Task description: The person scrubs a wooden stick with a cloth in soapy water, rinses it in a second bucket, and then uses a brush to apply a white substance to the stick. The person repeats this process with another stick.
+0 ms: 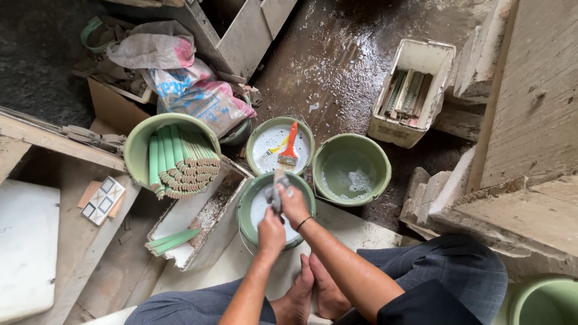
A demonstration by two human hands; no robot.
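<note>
Your left hand (271,232) and right hand (293,201) both gripping a grey strip (278,191), frame centre, above the green bucket (247,207) of white liquid.

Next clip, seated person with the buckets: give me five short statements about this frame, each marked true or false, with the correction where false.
1. Both hands, left hand and right hand, are over the nearest green bucket. True.
2. The orange-handled brush lies on the bare floor. False: it rests in the white-filled bucket behind.
3. The tilted bucket at left holds a bundle of green strips. True.
4. The white crate at upper right is empty. False: long pieces lie in it.
5. The person wears shoes. False: the feet are bare.
</note>
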